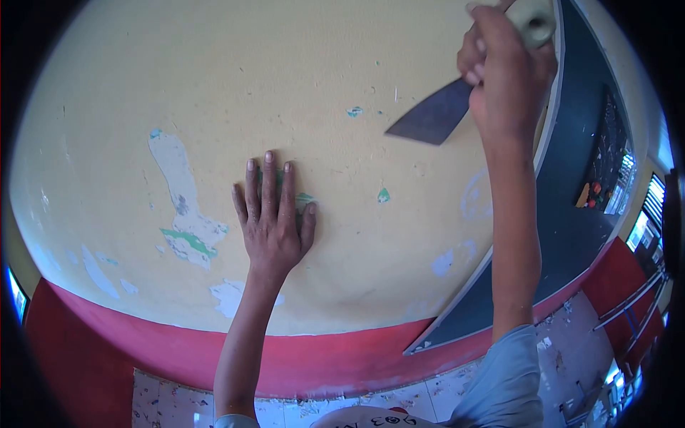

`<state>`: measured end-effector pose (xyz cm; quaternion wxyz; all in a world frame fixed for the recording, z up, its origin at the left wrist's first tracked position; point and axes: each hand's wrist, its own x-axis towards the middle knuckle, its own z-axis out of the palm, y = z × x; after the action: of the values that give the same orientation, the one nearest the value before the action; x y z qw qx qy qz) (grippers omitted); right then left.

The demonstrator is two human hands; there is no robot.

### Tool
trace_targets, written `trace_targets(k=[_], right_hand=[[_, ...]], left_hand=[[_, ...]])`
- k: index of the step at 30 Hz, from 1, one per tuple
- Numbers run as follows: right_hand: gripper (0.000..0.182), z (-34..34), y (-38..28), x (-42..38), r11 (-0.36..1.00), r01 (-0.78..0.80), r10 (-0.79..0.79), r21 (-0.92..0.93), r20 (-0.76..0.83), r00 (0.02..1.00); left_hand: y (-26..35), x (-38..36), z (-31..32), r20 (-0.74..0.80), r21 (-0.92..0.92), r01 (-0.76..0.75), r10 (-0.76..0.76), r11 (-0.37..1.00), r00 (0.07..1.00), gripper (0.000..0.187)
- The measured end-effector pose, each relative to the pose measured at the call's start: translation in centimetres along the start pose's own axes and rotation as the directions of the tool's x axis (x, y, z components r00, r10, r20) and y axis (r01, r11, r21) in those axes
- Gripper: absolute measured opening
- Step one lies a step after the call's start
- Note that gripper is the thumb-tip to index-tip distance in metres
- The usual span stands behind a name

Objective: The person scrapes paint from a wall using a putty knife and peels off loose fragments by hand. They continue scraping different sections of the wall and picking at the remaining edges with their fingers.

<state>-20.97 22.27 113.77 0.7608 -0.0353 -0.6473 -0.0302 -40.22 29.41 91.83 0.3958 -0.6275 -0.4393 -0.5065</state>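
Note:
My left hand (272,228) lies flat on the cream-painted wall (342,257), fingers pointing up and thumb held out to the right. Green bare spots show beside its fingers. My right hand (510,85) is wrapped round the pale handle of a putty knife (434,114), up at the right. The dark, wide blade slants down to the left, over the wall in this view. Left of my left hand is a long peeled patch (175,171), white with a green strip at its lower end. Small green and blue chips dot the paint near the blade.
A dark green board (571,178) with a pale frame hangs on the right. The wall's lower band (314,364) is red. Paint flakes litter the tiled floor (171,406). Metal-framed furniture (631,307) stands at the far right, near a window (648,207).

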Motion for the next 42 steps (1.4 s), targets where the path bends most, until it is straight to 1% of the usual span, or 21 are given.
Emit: trace_targets(k=[2, 5, 7, 9, 12, 15, 18, 20, 21, 23, 24, 26, 29, 32, 33, 34, 36, 37, 40, 41, 42], right_hand=[[0.021, -0.3, -0.5, -0.9, 0.995, -0.099, 0.097, 0.028, 0.059, 0.994], [0.021, -2.1, -0.2, 1.0, 0.986, -0.169, 0.167, -0.007, -0.129, 0.977], [0.014, -3.5, -0.3, 2.8, 0.991, -0.088, 0.103, 0.097, -0.162, 0.981], [0.013, -5.0, -0.2, 4.9, 0.983, -0.029, 0.060, 0.179, -0.168, 0.984], [0.013, -5.7, -0.3, 7.5, 0.990, 0.006, 0.026, 0.141, -0.223, 0.974], [0.012, -4.6, -0.2, 8.5, 0.989, 0.002, 0.031, 0.148, -0.223, 0.974], [0.022, -1.3, 1.3, 6.6, 0.992, -0.128, 0.121, -0.018, -0.217, 0.969], [0.012, 0.1, 3.7, 4.3, 0.973, -0.202, 0.205, 0.111, -0.010, 0.979], [0.013, 0.0, 3.8, 4.3, 0.974, -0.203, 0.206, 0.103, -0.020, 0.978], [0.014, 0.2, 3.2, 4.8, 0.976, -0.195, 0.200, 0.093, -0.036, 0.979], [0.022, 0.3, 0.6, 5.7, 0.993, -0.121, 0.121, 0.009, -0.089, 0.989], [0.023, -0.8, 1.3, 7.0, 0.998, -0.061, 0.063, 0.017, -0.098, 0.993], [0.023, 2.7, 0.3, 3.2, 0.970, -0.185, 0.186, -0.158, -0.007, 0.983], [0.024, 1.8, 0.2, 4.4, 0.979, -0.111, 0.116, -0.170, 0.020, 0.993], [0.024, 1.2, -0.1, 5.1, 0.996, -0.055, 0.052, -0.066, -0.034, 0.998], [0.022, 0.8, -0.1, 4.5, 1.000, 0.004, -0.004, 0.025, -0.003, 1.000], [0.021, 2.7, 0.8, 3.3, 0.968, -0.224, 0.222, -0.114, -0.033, 0.975], [0.020, 3.3, 0.5, 2.1, 0.947, -0.226, 0.240, -0.228, 0.034, 0.970], [0.020, 2.0, 0.3, 3.3, 0.995, -0.065, 0.068, -0.074, 0.042, 0.997], [0.020, 1.5, 0.2, 4.1, 0.996, -0.087, 0.089, 0.032, -0.064, 0.994], [0.021, 1.3, 0.2, 4.4, 0.998, -0.053, 0.056, 0.043, -0.083, 0.995]], left_hand=[[0.1, -0.8, 0.2, 0.003, 0.001, -0.002, 0.002, 1.000, 1.000, 0.057], [0.3, -1.1, 0.2, 0.008, 0.008, 0.001, -0.001, 1.000, 1.000, 0.056], [0.2, -1.2, 0.2, 0.012, 0.007, -0.002, 0.002, 1.000, 1.000, 0.056], [0.2, -1.3, 0.2, 0.011, 0.007, -0.006, 0.006, 1.000, 1.000, 0.056], [0.2, -1.2, 0.2, 0.005, 0.004, -0.005, 0.005, 1.000, 1.000, 0.056], [0.2, -1.3, 0.1, 0.009, 0.007, -0.004, 0.004, 1.000, 1.000, 0.056], [0.2, -1.2, 0.2, -0.002, 0.009, -0.010, 0.010, 1.000, 1.000, 0.056], [0.1, -1.4, 0.3, 0.003, 0.008, -0.011, 0.011, 1.000, 1.000, 0.057], [0.2, -1.4, 0.2, 0.007, 0.009, -0.014, 0.013, 1.000, 1.000, 0.057], [0.2, -1.3, 0.1, 0.007, 0.015, -0.016, 0.016, 1.000, 1.000, 0.057], [0.1, -1.2, 0.1, -0.001, 0.021, -0.022, 0.022, 1.000, 1.000, 0.057], [0.1, -1.4, 0.2, -0.002, 0.026, -0.026, 0.027, 0.999, 1.000, 0.057], [0.1, -1.3, 0.1, 0.002, 0.023, -0.021, 0.021, 1.000, 1.000, 0.056], [0.1, -1.3, 0.2, -0.013, 0.029, -0.025, 0.025, 0.999, 1.000, 0.056], [0.1, -1.3, 0.2, -0.011, 0.027, -0.025, 0.026, 0.999, 1.000, 0.056], [0.1, -1.2, 0.2, -0.008, 0.023, -0.021, 0.021, 1.000, 1.000, 0.056], [0.2, -1.4, 0.2, -0.005, 0.016, -0.018, 0.019, 1.000, 1.000, 0.056], [0.2, -1.4, 0.2, -0.005, 0.014, -0.020, 0.020, 1.000, 1.000, 0.056], [0.2, -1.3, 0.1, -0.011, 0.019, -0.019, 0.019, 1.000, 1.000, 0.056], [0.2, -1.4, 0.1, -0.009, 0.019, -0.019, 0.019, 1.000, 1.000, 0.056], [0.2, -1.4, 0.2, -0.011, 0.018, -0.018, 0.019, 1.000, 1.000, 0.056]])
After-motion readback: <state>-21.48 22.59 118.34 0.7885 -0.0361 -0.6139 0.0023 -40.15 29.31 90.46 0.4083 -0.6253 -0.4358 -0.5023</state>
